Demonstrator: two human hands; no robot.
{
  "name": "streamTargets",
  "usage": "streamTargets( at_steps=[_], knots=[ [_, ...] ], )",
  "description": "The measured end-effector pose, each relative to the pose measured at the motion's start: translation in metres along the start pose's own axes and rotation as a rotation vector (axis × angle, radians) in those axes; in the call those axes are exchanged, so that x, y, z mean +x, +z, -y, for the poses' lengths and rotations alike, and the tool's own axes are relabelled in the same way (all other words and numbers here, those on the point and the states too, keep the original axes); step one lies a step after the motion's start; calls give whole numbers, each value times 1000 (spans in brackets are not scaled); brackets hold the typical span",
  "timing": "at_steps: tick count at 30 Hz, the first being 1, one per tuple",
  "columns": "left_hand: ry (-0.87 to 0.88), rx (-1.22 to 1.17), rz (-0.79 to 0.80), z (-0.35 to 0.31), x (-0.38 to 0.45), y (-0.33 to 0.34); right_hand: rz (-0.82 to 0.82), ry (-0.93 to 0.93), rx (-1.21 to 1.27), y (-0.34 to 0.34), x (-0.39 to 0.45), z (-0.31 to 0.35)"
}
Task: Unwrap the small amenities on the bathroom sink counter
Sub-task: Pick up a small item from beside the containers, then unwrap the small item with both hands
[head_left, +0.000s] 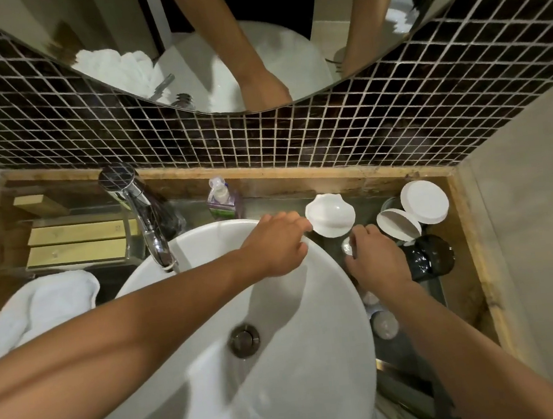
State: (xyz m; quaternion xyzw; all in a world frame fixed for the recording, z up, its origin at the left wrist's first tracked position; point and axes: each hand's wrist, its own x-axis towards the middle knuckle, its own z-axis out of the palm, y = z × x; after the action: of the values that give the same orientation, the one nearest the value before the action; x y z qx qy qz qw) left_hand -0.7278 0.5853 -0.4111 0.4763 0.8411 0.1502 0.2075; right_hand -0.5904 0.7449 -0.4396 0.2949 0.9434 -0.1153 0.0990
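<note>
My left hand (277, 242) reaches over the far rim of the white basin (331, 306), fingertips touching the edge of a white shell-shaped soap dish (331, 215). My right hand (374, 262) rests on the counter right of the basin, fingers curled around a small white wrapped item (347, 246); most of it is hidden. Two small round amenity bottles (384, 324) stand on the counter under my right wrist. A dark glass wrapped in plastic (428, 257) lies on its side beside that hand.
Two glasses with white paper lids (424, 201) stand at the back right. A soap pump bottle (222, 198) sits behind the basin, the chrome tap (140, 207) at its left. A folded white towel (38, 305) and boxed amenities in a clear tray (75, 242) lie left.
</note>
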Motion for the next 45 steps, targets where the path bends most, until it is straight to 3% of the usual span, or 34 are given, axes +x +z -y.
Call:
streamTargets(
  at_steps=[5, 8, 14, 31, 37, 45],
  knots=[
    [61, -34, -13, -29, 9, 4, -85, -19, 168, -22, -1, 0],
    [144, 73, -21, -41, 13, 4, -135, -95, 217, -38, -6, 3],
    [197, 62, -63, -58, 19, 2, -114, -179, 323, -51, -16, -1],
    [144, 16, -5, -61, 24, 2, -130, -198, 489, -42, -35, -14],
    [97, 45, -18, -60, 15, 4, 50, -25, 353, -25, -53, -34],
    [157, 112, -68, -56, 2, 10, 261, -36, -14, -4, -79, -46]
  ],
)
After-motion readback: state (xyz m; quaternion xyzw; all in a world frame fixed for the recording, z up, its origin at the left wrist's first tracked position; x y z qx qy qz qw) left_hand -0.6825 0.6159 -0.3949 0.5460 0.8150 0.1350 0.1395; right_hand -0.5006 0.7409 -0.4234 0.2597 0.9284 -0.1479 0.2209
